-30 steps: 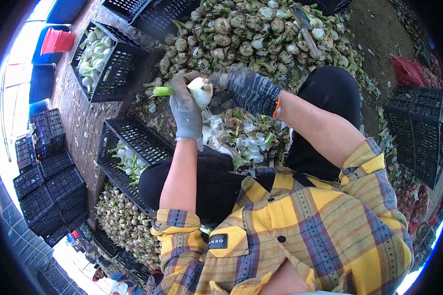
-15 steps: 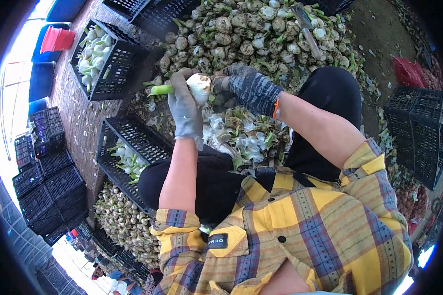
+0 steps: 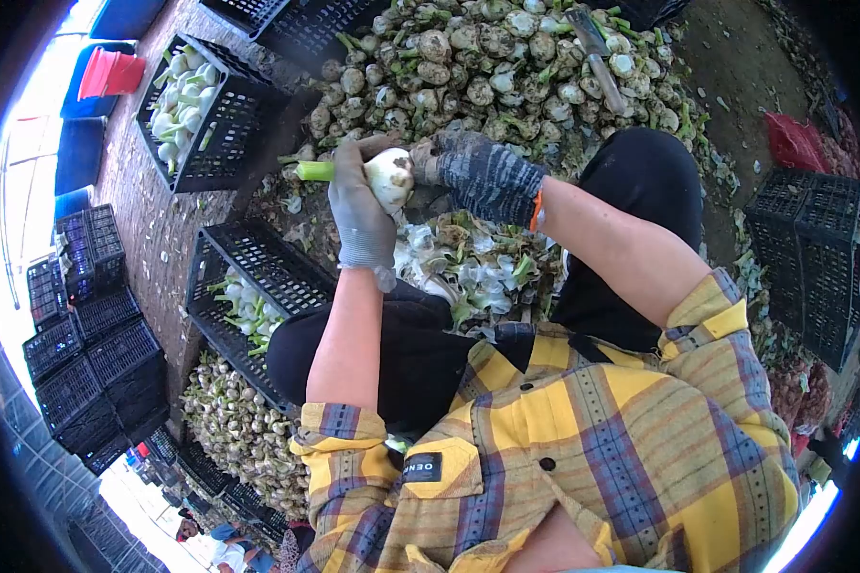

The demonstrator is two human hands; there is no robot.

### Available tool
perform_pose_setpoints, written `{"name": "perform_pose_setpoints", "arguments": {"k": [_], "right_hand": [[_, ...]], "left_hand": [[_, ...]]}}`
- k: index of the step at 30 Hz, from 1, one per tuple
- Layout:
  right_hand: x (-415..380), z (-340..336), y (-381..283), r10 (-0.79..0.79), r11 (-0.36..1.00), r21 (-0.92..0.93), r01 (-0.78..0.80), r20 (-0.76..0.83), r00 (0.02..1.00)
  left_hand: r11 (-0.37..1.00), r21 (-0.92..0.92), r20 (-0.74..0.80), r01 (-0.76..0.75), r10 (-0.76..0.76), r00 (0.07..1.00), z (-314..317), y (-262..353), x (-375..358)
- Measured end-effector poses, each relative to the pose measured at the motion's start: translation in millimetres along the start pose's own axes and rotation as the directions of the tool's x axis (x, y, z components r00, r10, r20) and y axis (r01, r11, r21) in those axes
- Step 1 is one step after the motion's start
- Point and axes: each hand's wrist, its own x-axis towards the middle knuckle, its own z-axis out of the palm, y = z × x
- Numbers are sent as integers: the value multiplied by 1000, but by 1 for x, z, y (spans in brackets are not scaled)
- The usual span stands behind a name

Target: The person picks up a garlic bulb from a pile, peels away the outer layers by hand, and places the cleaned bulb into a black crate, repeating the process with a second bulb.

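Note:
My left hand (image 3: 358, 186), in a grey glove, is closed round a white garlic bulb (image 3: 390, 179) with a short green stem that sticks out to the left. Brown patches mark the bulb's right end. My right hand (image 3: 468, 167), in a dark mottled knit glove, presses its curled fingers against that end; its fingertips are partly hidden. Beyond both hands lies a big heap of soil-stained garlic bulbs (image 3: 478, 91). On the heap rests a long tool with a worn handle (image 3: 602, 76). Pale peelings (image 3: 483, 277) cover the ground below my hands.
A black crate of cleaned bulbs (image 3: 222, 143) stands at upper left, and another crate (image 3: 258, 263) sits beside my left knee. More bulbs (image 3: 229, 411) lie behind it. Stacked crates (image 3: 96, 353) stand far left, others (image 3: 807, 258) at right. People (image 3: 225, 549) are at lower left.
The bulb has turned slightly in my left hand, and its brown patches now face up more. My right fingers have shifted a little along its end.

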Motion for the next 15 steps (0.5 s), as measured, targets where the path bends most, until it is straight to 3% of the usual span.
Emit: {"name": "perform_pose_setpoints", "arguments": {"k": [2,4,8,10,12,14,15], "right_hand": [[-2,1,-3,2,1000,-25,-2,-6,1000],[-7,1,-13,32,999,6,-32,29,999],[-16,5,-45,265,950,-142,-277,-98,959],[-17,8,-38,252,968,23,-251,-23,967],[-14,7,-27,217,957,176,-232,102,971],[-13,10,-20,152,965,195,-174,124,981],[-12,11,-18,119,968,204,-145,135,984]], "left_hand": [[980,-178,7,92,-92,996,-1,-3,1],[970,-216,10,112,-112,994,-4,-6,2],[876,-415,36,245,-254,967,-9,-10,7],[846,-446,84,292,-285,955,-9,-1,5],[910,-375,66,179,-166,984,-3,5,1],[970,-239,66,53,-39,997,-1,3,1],[948,-301,71,103,-86,994,-1,3,0]]}}
